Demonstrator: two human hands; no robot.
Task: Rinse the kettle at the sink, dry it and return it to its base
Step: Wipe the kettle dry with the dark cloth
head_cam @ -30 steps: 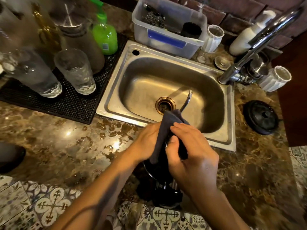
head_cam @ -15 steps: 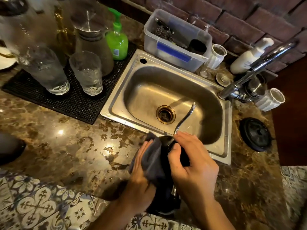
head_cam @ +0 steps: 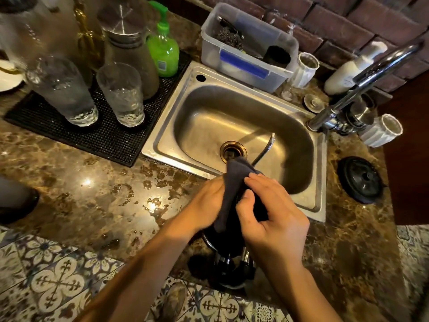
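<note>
Your right hand point(head_cam: 274, 217) has its grip curled round the top of the black kettle point(head_cam: 226, 245), fingers over the far side and thumb on the near side, with part of the dark cloth point(head_cam: 234, 182) caught beneath them. Your left hand point(head_cam: 209, 205) lies against the kettle's left flank with the cloth over its fingers. They are hidden, so you cannot tell from this view whether that grip is curled or flat.

Half a second ago your left hand sat lower, on the near side of the kettle, with the cloth bunched beside the body. It has now risen, and the cloth stands in a peak over the kettle's top. That peak covers the root of the thin spout point(head_cam: 264, 148), which before showed all the way down to the body. Your right hand holds much the same place as before.

You hold the kettle above the near edge of the table point(head_cam: 92, 205), and its spout reaches out over the sink point(head_cam: 320, 182), close to the drain point(head_cam: 233, 151). Its round black base point(head_cam: 361, 180) lies on the table to the right of the sink, well apart from the kettle. Water splashes dot the table left of your hands.
</note>
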